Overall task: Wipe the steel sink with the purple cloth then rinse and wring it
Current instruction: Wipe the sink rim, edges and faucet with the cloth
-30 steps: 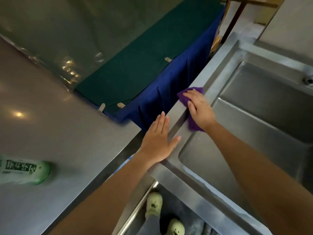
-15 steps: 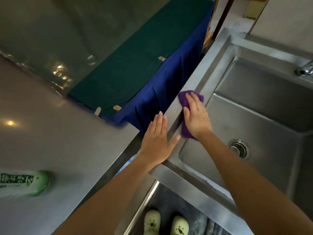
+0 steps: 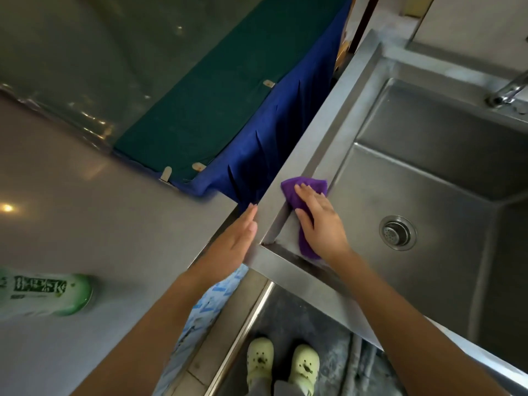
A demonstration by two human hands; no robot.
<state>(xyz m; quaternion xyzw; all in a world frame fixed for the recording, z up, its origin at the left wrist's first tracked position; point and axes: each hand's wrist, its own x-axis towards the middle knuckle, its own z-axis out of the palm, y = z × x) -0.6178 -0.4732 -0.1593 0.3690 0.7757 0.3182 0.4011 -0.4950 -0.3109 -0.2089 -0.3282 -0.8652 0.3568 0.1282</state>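
The steel sink (image 3: 337,115) fills the right side, with a round drain (image 3: 397,232) in its basin floor. My right hand (image 3: 321,221) lies flat on the purple cloth (image 3: 297,190) and presses it against the sink's near-left inner corner, where rim meets basin wall. The cloth shows above my fingers and below my palm. My left hand (image 3: 231,247) rests with straight fingers against the sink's outer left edge, at the gap beside the counter.
A grey counter (image 3: 100,224) lies to the left with a green bottle (image 3: 45,292) lying on it. A green and blue cloth-covered table (image 3: 228,115) stands behind. A tap (image 3: 505,92) sits at the sink's far right. My feet in pale green clogs (image 3: 283,364) stand below.
My right hand has slid the cloth back along the left rim toward the near corner. My left hand has shifted from lying on the rim to its outer edge. The view has moved right, showing the drain.
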